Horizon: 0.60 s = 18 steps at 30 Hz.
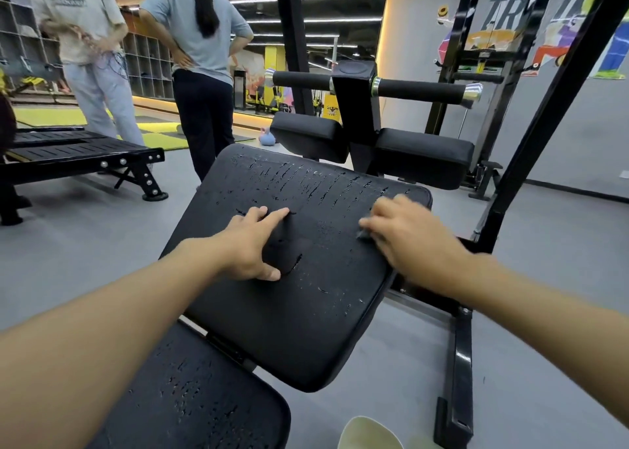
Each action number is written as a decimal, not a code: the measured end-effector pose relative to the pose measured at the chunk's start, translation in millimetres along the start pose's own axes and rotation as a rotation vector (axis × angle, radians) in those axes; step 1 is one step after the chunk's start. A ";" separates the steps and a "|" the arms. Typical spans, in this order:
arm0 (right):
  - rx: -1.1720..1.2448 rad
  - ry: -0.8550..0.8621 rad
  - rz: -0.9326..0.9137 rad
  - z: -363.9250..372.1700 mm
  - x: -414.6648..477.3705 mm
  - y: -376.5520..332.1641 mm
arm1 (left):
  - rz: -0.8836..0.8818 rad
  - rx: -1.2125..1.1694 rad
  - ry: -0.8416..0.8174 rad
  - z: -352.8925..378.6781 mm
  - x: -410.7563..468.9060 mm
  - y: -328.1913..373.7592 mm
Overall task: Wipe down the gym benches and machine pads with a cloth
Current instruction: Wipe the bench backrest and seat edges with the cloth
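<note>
the left hand [253,244] is resting flat on the tilted bench pad [306,312], fingers spread and thumb wide apart, bracing it. the right hand [405,241] is pressing on the cloth [363,234] near the pad's right edge, with only a small grey corner peeking out from under fingers lying close together; blur is hiding whether they are curling round it. the vinyl is cracking and flaking in rows across the upper pad, so hard rubbing is risking a snagged cloth and lifted flakes, and a stroke running off that edge could be dropping the cloth.
</note>
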State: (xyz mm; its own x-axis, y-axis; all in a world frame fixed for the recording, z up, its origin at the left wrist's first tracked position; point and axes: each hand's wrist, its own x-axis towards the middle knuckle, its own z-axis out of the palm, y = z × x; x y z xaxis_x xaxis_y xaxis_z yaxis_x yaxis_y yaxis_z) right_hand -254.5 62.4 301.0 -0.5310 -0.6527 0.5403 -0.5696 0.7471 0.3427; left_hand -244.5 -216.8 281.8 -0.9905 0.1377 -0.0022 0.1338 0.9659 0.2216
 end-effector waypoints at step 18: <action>0.073 -0.054 -0.151 12.3 8.0 -54.5 | -0.111 -0.070 0.052 8.8 -0.5 -26.5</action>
State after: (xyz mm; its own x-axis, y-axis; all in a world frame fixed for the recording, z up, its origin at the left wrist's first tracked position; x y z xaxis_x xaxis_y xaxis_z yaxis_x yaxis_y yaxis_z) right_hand -235.4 14.8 277.2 -0.4676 -0.7640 0.4446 -0.6884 0.6302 0.3591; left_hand -247.3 -240.6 267.3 -0.9996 0.0178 0.0197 0.0228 0.9565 0.2907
